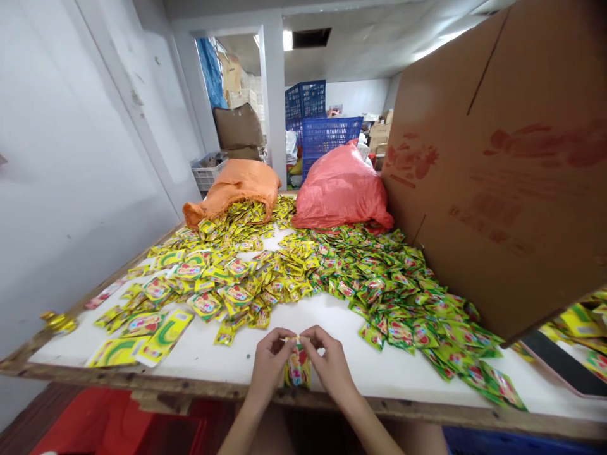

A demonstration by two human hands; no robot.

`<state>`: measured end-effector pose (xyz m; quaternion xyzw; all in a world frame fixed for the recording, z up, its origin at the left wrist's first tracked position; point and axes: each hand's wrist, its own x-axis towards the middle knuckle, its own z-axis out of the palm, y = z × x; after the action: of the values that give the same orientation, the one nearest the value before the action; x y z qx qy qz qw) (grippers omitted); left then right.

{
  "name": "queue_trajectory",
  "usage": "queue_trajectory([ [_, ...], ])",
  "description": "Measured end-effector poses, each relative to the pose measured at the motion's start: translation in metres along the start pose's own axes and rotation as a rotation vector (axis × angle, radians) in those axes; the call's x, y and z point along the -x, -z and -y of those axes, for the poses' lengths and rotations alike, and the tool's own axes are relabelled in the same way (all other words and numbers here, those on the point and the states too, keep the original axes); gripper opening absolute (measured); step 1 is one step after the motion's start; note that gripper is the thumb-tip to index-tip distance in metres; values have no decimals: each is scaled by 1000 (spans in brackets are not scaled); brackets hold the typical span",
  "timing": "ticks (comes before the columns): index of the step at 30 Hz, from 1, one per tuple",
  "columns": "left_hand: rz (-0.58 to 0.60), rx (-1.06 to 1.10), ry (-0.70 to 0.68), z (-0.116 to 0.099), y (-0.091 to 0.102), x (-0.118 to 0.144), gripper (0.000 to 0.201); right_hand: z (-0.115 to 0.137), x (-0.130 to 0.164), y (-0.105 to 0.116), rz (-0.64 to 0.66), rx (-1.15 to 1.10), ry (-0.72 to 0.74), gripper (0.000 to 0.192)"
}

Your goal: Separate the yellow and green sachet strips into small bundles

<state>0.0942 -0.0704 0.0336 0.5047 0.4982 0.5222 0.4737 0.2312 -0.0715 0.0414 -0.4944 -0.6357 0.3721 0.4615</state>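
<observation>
My left hand (268,363) and my right hand (329,363) meet at the table's front edge, both pinching the top of a small bundle of yellow-green sachets (296,370) that hangs between them. Just beyond lies a bare patch of the white tabletop (303,313). Farther back, a wide spread of loose yellow sachets (222,278) covers the left and middle, and greener sachets (403,297) cover the right.
An orange sack (237,186) spilling sachets and a pink sack (339,189) lie at the back. A large cardboard flap (497,164) stands on the right. Larger yellow packets (142,335) lie front left. Blue crates (327,136) stand beyond. A red bin (114,423) sits below the table.
</observation>
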Motion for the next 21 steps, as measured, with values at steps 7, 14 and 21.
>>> queue_trajectory([
  [7,52,-27,5,0,5,0,14,-3,2,0,5,-72,-6,20],
  [14,43,24,-7,9,9,10,13,-15,14,-8,-38,-182,2,19],
  [21,61,182,-5,-1,-4,18,17,-5,29,28,-139,-86,15,20],
])
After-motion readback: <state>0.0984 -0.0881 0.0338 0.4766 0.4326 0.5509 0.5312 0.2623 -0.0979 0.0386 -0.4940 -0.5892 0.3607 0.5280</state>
